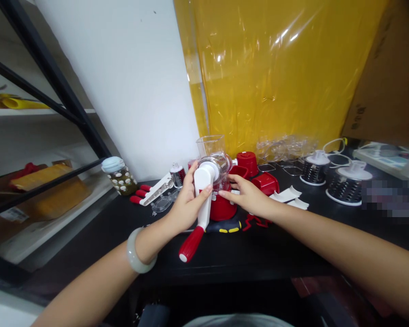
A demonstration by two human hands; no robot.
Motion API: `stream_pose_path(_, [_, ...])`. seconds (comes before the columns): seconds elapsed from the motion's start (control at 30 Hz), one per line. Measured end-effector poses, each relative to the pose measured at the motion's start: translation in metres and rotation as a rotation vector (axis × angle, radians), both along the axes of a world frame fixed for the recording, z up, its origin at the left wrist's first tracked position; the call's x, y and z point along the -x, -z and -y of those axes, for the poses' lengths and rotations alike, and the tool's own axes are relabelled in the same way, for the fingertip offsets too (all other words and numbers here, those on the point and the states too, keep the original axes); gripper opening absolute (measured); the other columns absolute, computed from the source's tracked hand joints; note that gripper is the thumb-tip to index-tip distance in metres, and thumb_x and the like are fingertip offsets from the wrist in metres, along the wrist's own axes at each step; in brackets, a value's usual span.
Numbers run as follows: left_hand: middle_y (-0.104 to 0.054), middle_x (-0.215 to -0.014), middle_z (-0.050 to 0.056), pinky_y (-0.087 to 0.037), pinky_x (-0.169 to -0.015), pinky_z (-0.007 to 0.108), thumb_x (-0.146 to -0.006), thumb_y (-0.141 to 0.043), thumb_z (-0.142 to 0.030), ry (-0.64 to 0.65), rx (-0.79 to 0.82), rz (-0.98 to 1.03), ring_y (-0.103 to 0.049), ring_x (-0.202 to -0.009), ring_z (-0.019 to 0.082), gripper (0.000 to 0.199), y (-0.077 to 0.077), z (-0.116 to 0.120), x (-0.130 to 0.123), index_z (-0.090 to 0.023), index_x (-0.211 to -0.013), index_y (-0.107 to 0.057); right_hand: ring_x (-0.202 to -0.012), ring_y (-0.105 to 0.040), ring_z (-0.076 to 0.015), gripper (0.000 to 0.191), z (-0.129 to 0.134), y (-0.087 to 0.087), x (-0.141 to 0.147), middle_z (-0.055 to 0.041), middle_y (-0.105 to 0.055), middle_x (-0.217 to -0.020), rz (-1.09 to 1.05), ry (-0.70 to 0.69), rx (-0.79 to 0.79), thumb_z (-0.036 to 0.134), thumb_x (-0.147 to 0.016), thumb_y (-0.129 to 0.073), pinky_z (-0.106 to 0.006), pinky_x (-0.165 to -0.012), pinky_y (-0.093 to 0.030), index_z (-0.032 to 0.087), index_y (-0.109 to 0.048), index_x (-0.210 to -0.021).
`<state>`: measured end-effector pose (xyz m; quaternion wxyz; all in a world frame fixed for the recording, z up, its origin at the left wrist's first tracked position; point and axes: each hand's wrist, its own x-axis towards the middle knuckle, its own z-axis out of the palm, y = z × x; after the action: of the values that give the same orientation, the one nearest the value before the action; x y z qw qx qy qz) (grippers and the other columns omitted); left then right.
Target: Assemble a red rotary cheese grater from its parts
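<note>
A rotary drum grater (223, 210) stands upright on the black table, with a red base and a clear hopper (210, 144) on top. Its white crank (204, 178) faces me, and the red handle (191, 244) hangs down toward the table's front. My left hand (187, 204) is closed round the crank's upper part, thumb across its front. On the other side, my right hand (247, 196) grips the grater's body just above the base, thumb and fingers bent; its contact is partly hidden. A dark screwdriver handle with yellow marks (225, 226) lies before the base.
Several spare cranks (157, 190) and a patterned jar (119, 176) are on the left. Behind and right are red plastic parts (266, 183), white pieces (289, 195), grater drums (348, 185) and clear parts (282, 150). A black-framed shelf (78, 118) borders the left.
</note>
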<state>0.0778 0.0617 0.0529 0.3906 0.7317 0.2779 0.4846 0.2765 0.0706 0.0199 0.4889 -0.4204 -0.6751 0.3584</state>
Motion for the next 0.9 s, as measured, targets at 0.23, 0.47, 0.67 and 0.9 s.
stream_pose_path(0.23, [-0.015, -0.164, 0.005, -0.011, -0.124, 0.047, -0.090, -0.061, -0.041, -0.006, -0.005, -0.010, -0.018, -0.149, 0.028, 0.082, 0.001, 0.001, -0.001, -0.030, -0.155, -0.012, -0.125, -0.057, -0.0311, 0.056, -0.003, 0.001, 0.000, -0.0165, -0.059, -0.136, 0.023, 0.074, -0.032, 0.040, -0.077, -0.075, -0.051, -0.101, -0.052, 0.019, -0.054, -0.125])
stream_pose_path(0.47, [-0.014, -0.164, 0.005, -0.010, -0.124, 0.043, -0.091, -0.059, -0.042, -0.001, -0.038, -0.067, -0.017, -0.150, 0.027, 0.081, -0.002, 0.005, 0.000, -0.029, -0.155, -0.011, -0.124, -0.058, -0.0316, 0.055, 0.001, 0.003, -0.003, -0.0157, -0.062, -0.131, 0.008, 0.089, -0.024, 0.042, -0.075, -0.077, -0.049, -0.090, -0.059, 0.020, -0.055, -0.121])
stream_pose_path(0.67, [-0.015, -0.164, 0.005, -0.008, -0.124, 0.043, -0.091, -0.057, -0.045, -0.019, -0.044, -0.117, -0.015, -0.151, 0.025, 0.081, -0.003, 0.006, 0.002, -0.030, -0.155, -0.011, -0.124, -0.058, -0.0315, 0.053, 0.001, 0.005, -0.003, -0.0153, -0.064, -0.127, 0.020, 0.102, -0.040, 0.044, -0.074, -0.078, -0.048, -0.090, -0.059, 0.020, -0.056, -0.116])
stream_pose_path(0.9, [-0.021, -0.161, 0.006, -0.012, -0.124, 0.046, -0.094, -0.054, -0.044, -0.048, -0.102, -0.182, -0.018, -0.149, 0.027, 0.073, 0.003, -0.001, 0.013, -0.031, -0.154, -0.015, -0.121, -0.061, -0.0293, 0.057, 0.003, -0.001, -0.001, -0.0171, -0.066, -0.124, 0.105, 0.165, -0.096, 0.045, -0.072, -0.079, -0.048, -0.105, -0.048, 0.017, -0.056, -0.116])
